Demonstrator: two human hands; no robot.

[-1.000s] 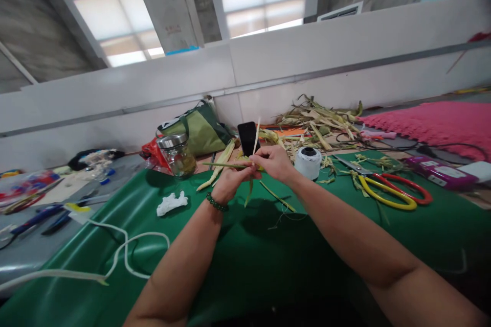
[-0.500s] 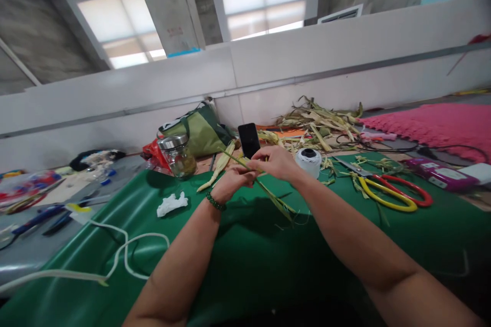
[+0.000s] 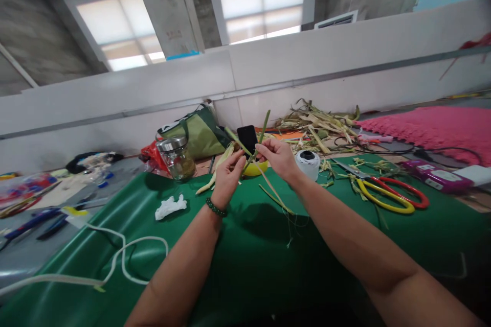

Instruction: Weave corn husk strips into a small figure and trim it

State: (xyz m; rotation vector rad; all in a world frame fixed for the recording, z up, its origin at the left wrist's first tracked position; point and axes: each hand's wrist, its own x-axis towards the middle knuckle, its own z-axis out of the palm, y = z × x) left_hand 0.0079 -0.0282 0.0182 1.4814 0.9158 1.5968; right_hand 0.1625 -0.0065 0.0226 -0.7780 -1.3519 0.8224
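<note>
Pinching a small bundle of leaf strips (image 3: 256, 152) between them, the two hands meet above the middle of the desk (image 3: 249, 265), toward its far edge. The left hand (image 3: 229, 176), a dark bead bracelet (image 3: 216, 208) at its wrist, closes thumb and fingers on the strips from below. The right hand (image 3: 279, 157) grips them from the other side, fingers curled tight. Two green ends of the strips stick up past the fingers, and a pale end hangs down toward the green desk cover.

Just behind the hands stands a black phone (image 3: 247, 138), with a white thread spool (image 3: 308, 163) beside the right hand. A glass jar (image 3: 176, 157) and a green bag (image 3: 199, 133) sit toward the far left. A crumpled white tissue (image 3: 171, 206) lies nearer, and a white cord (image 3: 115, 260) loops toward the near left corner. Yellow- and red-handled scissors (image 3: 391, 195) lie to the right. A pile of dried leaves (image 3: 318, 122) lines the far edge.
</note>
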